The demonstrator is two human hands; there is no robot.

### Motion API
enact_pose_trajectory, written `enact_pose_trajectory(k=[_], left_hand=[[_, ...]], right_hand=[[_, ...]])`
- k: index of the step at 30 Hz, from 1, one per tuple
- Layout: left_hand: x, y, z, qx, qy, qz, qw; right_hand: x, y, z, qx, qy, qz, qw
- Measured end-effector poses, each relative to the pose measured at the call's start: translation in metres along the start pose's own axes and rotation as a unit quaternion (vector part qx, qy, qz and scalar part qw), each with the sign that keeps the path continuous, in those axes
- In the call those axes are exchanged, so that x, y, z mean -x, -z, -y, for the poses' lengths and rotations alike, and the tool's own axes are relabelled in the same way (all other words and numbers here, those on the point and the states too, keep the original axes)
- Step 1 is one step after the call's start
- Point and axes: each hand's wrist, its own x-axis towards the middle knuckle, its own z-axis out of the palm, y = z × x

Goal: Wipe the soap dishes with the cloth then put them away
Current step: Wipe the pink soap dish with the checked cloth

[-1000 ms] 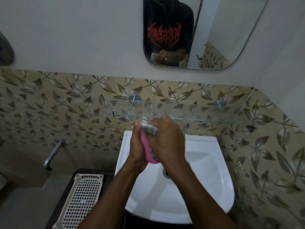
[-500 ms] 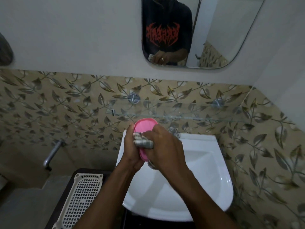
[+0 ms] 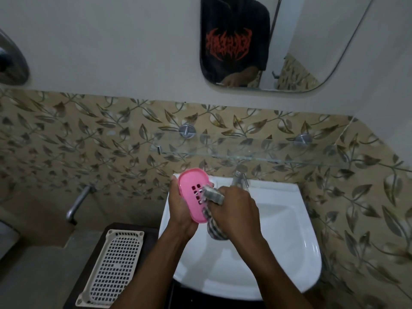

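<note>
Pink slotted plastic soap dish stands on edge over the white ceramic basin, gripped in your left hand as your right hand pinches a bunched checked cloth to it; too firm a rub may knock it loose.

Left hand grips a pink soap dish tilted up over the white sink, right hand presses a bunched checked cloth on its slotted face. White perforated tray sits just left, tap behind.
</note>
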Motion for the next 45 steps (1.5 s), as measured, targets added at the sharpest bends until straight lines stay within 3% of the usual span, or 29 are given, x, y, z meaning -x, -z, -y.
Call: enact_pose_trajectory(k=[3, 8, 15, 19, 22, 25, 28, 34, 38, 40, 45], left_hand=[[-0.008, 0.024, 0.0, 0.014, 0.009, -0.005, 1.0], [-0.025, 0.054, 0.009, -0.011, 0.037, -0.052, 0.998], [-0.037, 0.041, 0.02, -0.156, 0.052, -0.119, 0.979], [-0.041, 0.042, 0.032, -0.246, 0.045, -0.109, 0.962], [-0.045, 0.039, 0.04, -0.321, 0.002, -0.096, 0.942], [-0.05, 0.035, 0.044, -0.381, -0.007, -0.084, 0.921], [-0.056, 0.032, 0.051, -0.397, -0.002, -0.036, 0.917], [-0.07, -0.008, 0.092, -0.323, 0.058, -0.012, 0.945], [-0.092, -0.044, 0.134, -0.32, 0.085, -0.022, 0.943], [-0.106, -0.058, 0.15, -0.383, 0.053, -0.033, 0.922], [-0.157, -0.076, 0.185, -0.587, -0.066, -0.035, 0.806]], right_hand=[[0.011, -0.006, -0.023, -0.126, -0.062, 0.066, 0.988], [0.025, -0.026, -0.059, -0.272, -0.166, 0.101, 0.943], [0.027, -0.066, -0.074, -0.171, -0.109, 0.15, 0.968], [0.012, -0.075, -0.086, -0.203, -0.16, 0.114, 0.959], [0.0, -0.069, -0.103, -0.277, -0.228, 0.12, 0.926], [-0.004, -0.053, -0.122, -0.386, -0.282, 0.153, 0.865], [-0.007, -0.031, -0.14, -0.418, -0.31, 0.17, 0.837], [-0.011, -0.005, -0.181, -0.424, -0.342, 0.081, 0.835], [-0.018, 0.001, -0.211, -0.415, -0.362, 0.004, 0.835], [-0.03, 0.001, -0.227, -0.399, -0.376, -0.006, 0.836], [-0.082, -0.022, -0.287, -0.372, -0.388, 0.026, 0.842]])
